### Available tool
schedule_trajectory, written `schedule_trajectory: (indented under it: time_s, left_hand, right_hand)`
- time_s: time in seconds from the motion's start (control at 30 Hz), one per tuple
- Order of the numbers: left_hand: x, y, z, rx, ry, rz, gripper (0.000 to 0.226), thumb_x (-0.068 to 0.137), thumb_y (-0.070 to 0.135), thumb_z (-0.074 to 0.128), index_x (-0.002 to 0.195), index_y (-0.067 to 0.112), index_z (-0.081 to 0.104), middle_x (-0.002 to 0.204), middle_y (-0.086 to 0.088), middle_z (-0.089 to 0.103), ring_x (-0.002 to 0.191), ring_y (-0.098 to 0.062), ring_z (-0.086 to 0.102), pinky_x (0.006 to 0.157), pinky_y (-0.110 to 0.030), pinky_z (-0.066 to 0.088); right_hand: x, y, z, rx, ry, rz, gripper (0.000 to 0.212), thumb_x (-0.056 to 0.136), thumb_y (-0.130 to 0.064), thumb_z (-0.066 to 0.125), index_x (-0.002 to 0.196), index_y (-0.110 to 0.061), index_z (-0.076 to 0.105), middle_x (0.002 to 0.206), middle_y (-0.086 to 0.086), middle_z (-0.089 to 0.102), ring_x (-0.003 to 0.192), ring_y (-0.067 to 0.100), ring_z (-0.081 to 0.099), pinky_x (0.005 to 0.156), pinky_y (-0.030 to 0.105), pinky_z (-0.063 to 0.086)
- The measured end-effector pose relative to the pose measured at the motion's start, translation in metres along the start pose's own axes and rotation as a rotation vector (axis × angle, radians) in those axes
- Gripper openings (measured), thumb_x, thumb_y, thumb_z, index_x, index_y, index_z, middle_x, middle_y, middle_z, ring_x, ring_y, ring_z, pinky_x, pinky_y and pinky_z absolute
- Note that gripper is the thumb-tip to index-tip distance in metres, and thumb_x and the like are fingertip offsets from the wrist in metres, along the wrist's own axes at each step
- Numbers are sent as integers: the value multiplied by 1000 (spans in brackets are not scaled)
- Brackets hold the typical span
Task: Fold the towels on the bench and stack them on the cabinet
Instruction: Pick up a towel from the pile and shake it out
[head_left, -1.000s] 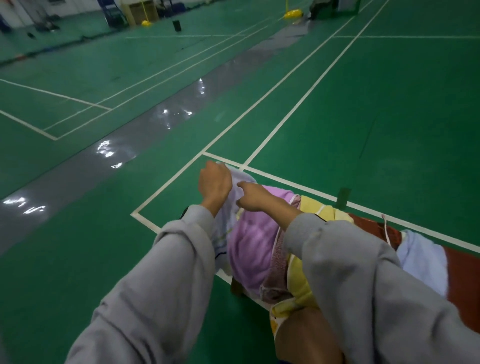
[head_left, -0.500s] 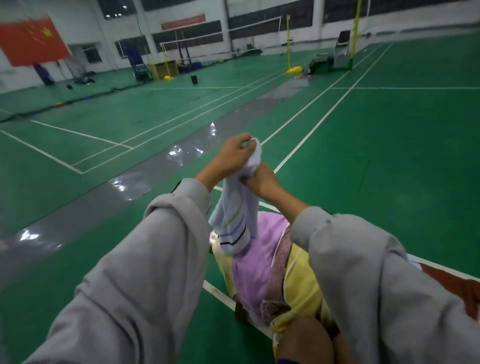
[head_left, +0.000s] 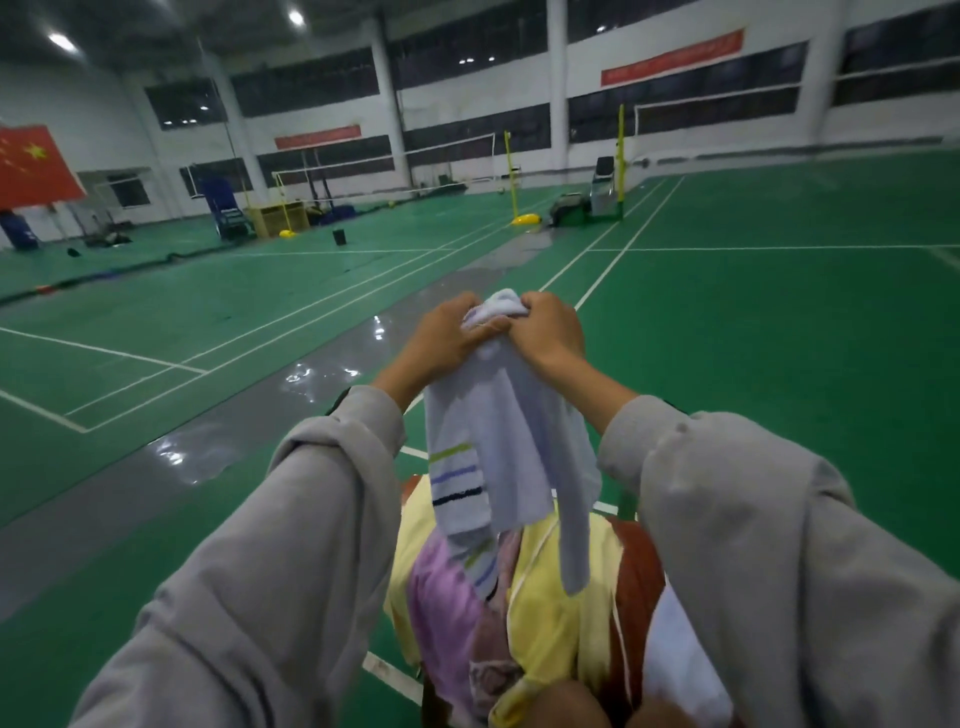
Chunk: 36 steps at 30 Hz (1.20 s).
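the fingers (head_left: 460, 306) of the left hand (head_left: 447, 338) are curled over the bunched top edge of a pale blue striped towel (head_left: 498, 447), with the thumb lying across the front of the bunch. the right hand (head_left: 553, 332) clenches the same bunch from the other side, its knuckles just beside the left thumb, so both hands grip the towel close together at chest height.

from that grip the towel hangs in loose folds, with green, blue and dark stripes near its lower left edge and a narrow strip dangling lower on the right. whether its lower end touches what lies beneath cannot be told.

under it is a heap on the reddish-brown bench (head_left: 638, 566): a yellow towel (head_left: 558, 608), a lilac towel (head_left: 441, 608) to its left and a crumpled mauve cloth (head_left: 493, 649) between them. a white towel (head_left: 675, 654) lies further right on the bench, partly hidden by the grey right sleeve (head_left: 779, 545); the grey left sleeve (head_left: 270, 571) crosses the lower left.

beyond lie the green court floor (head_left: 753, 364) with white lines, a glossy grey strip (head_left: 249, 415), a yellow net post (head_left: 511, 176) and a red flag (head_left: 31, 166) on the far wall.
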<state>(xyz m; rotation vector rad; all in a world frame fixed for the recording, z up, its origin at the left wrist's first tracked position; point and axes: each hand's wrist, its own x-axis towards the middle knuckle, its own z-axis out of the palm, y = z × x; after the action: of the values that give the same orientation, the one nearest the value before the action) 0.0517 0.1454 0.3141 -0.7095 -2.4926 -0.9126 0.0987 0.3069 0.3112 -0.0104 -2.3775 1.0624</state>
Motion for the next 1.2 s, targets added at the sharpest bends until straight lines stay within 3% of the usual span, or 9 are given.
schedule_trajectory:
  time_s: [0.13, 0.33, 0.47, 0.63, 0.73, 0.87, 0.93, 1.07, 1.2]
  left_hand:
    - [10, -4, 7, 31, 85, -88, 49, 90, 53, 67, 76, 6, 69, 69, -11, 65, 60, -16, 49, 58, -34, 39]
    - [18, 14, 21, 25, 282, -238, 29, 106, 40, 47, 102, 12, 55, 95, -8, 62, 81, -28, 57, 72, -41, 49]
    - [21, 17, 35, -31, 133, -288, 25, 103, 33, 54, 102, 7, 55, 97, -12, 60, 86, -26, 54, 75, -41, 46]
    - [11, 43, 58, -553, -218, -405, 39, 68, 18, 72, 102, 10, 56, 97, -11, 60, 88, -24, 57, 68, -35, 48]
    - [8, 64, 69, -571, -466, -295, 32, 83, 10, 77, 109, 19, 62, 108, -7, 70, 97, -24, 69, 80, -41, 60]
    - [17, 73, 82, -372, -212, -239, 2, 92, 19, 72, 91, 18, 71, 92, -8, 70, 85, -22, 65, 74, -34, 55]
    - [23, 73, 83, -262, -73, -232, 19, 84, 33, 76, 76, 16, 73, 77, -6, 68, 73, -17, 58, 65, -32, 47]
    - [24, 87, 80, -581, -306, -130, 26, 84, 12, 80, 109, 14, 74, 104, -6, 76, 89, -13, 69, 73, -24, 56]
    - [27, 103, 80, -501, -209, -230, 16, 95, 18, 68, 80, 15, 71, 79, -1, 69, 73, -14, 62, 55, -17, 48]
  right_hand:
    - [14, 18, -40, -212, -173, -62, 23, 81, -39, 78, 79, -17, 70, 72, 5, 65, 75, 28, 64, 55, 28, 36]
    - [8, 68, -71, -518, -623, 161, 33, 84, -32, 80, 96, -6, 64, 80, 8, 62, 67, 22, 59, 53, 29, 51]
    - [10, 72, -82, -394, -404, 102, 14, 97, -18, 57, 86, -10, 58, 91, 17, 61, 84, 31, 59, 60, 31, 36]
    - [24, 31, -80, -180, -96, -81, 15, 96, -7, 47, 89, -17, 55, 103, 17, 66, 93, 33, 59, 72, 35, 42]
    - [27, 15, -80, -212, -92, -108, 8, 96, -17, 54, 90, -16, 60, 90, 9, 62, 82, 29, 57, 62, 30, 36]
    - [31, 20, -87, -298, -120, -49, 19, 74, -28, 78, 83, -12, 75, 81, 9, 69, 82, 28, 66, 64, 30, 46]
    - [29, 23, -95, -300, -166, -18, 34, 67, -41, 86, 80, -10, 77, 78, 10, 72, 77, 24, 65, 65, 33, 52]
    - [34, 32, -107, -311, -257, 6, 21, 77, -22, 80, 89, -5, 81, 86, 15, 75, 76, 20, 63, 66, 31, 53]
    - [38, 44, -113, -51, -306, 43, 23, 86, -21, 75, 95, 0, 73, 85, 10, 67, 80, 22, 59, 64, 28, 45]
